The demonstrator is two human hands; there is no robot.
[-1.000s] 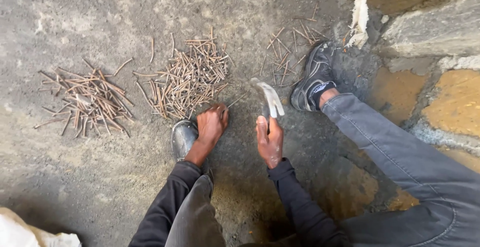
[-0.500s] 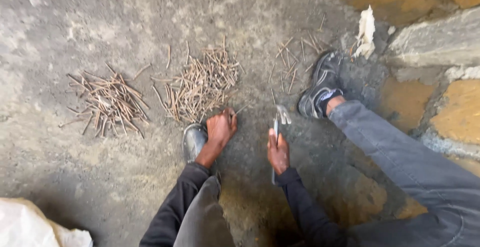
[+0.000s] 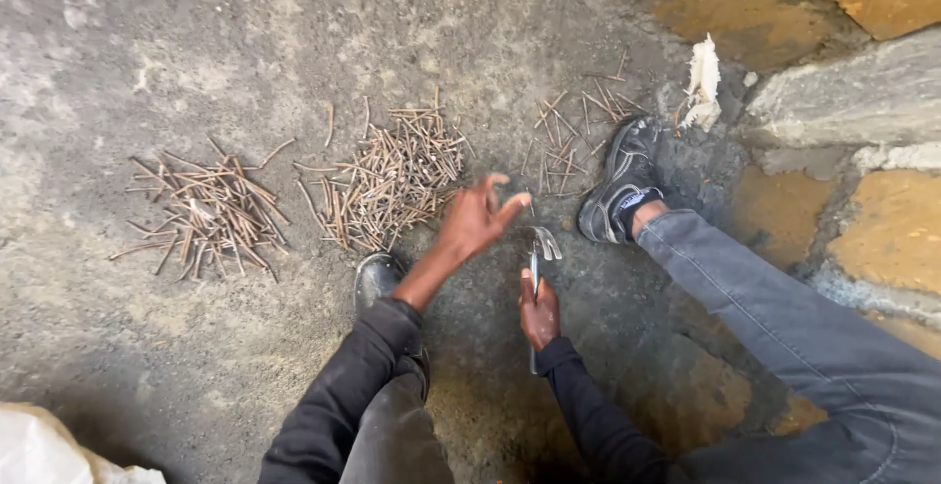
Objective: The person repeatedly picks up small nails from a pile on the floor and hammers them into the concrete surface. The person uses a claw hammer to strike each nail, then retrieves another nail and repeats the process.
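Three nail heaps on floor | right hand clenched on hammer | left hand released, fingers spread above middle heap | judgement: strike square, free fingers clear.

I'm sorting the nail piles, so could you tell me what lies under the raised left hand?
Under the left hand shows bare concrete floor, with the edge of the middle nail pile beside it. Whatever sits directly beneath the palm is covered.
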